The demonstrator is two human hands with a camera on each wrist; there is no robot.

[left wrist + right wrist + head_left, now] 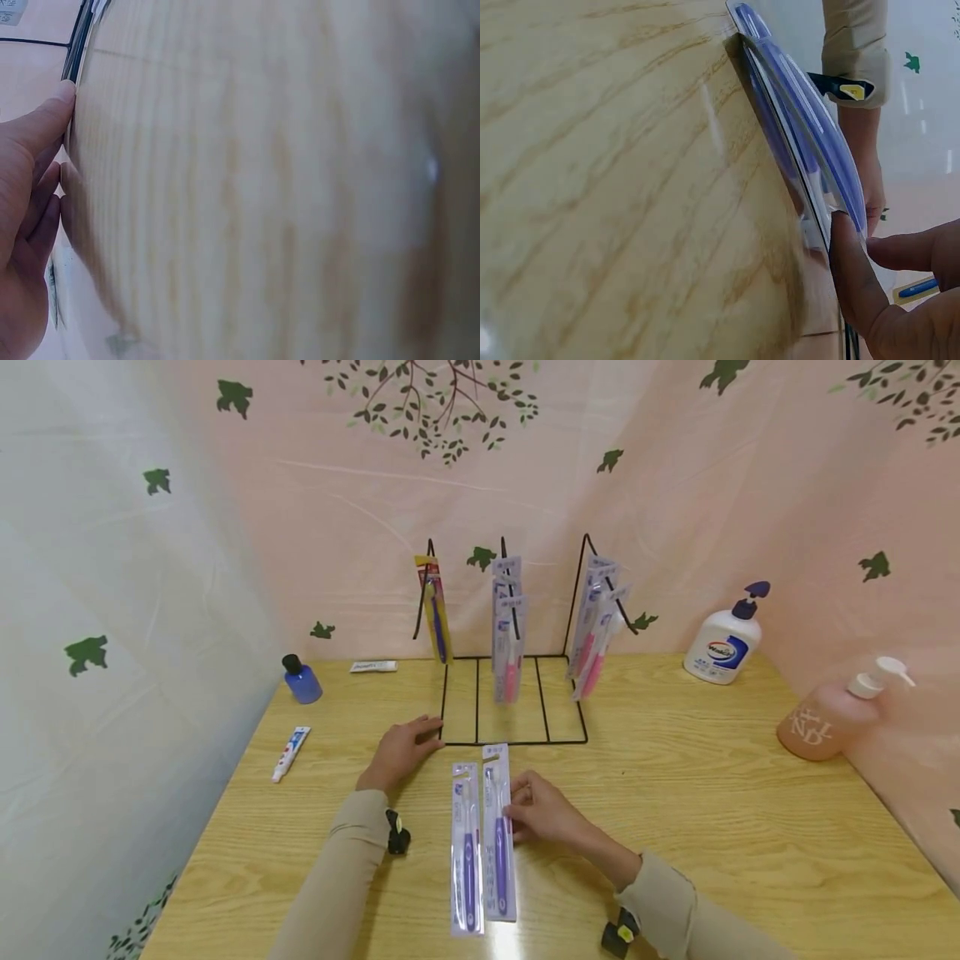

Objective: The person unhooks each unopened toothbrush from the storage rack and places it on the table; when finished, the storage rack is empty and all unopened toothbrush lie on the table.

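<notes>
Two packaged purple toothbrushes (500,852) lie side by side in front of a black wire display rack (512,744). My right hand (547,810) pinches the right edge of the nearer-to-it package, thumb on top; in the right wrist view this toothbrush pack (802,120) stands tilted up along the table surface. The other toothbrush pack (466,852) lies just left of it. My left hand (405,752) is at the rack's front left corner, its thumb (56,105) touching the black wire and its other fingers resting by the table.
Packaged pink toothbrushes (510,681) hang on the rack's middle and right hooks, a yellow-backed blue toothbrush pack (438,618) on the left one. Small toothpaste tubes (291,754) and a blue bottle (303,683) are at left. A white pump bottle (723,643) and pink pump bottle (825,722) stand at right.
</notes>
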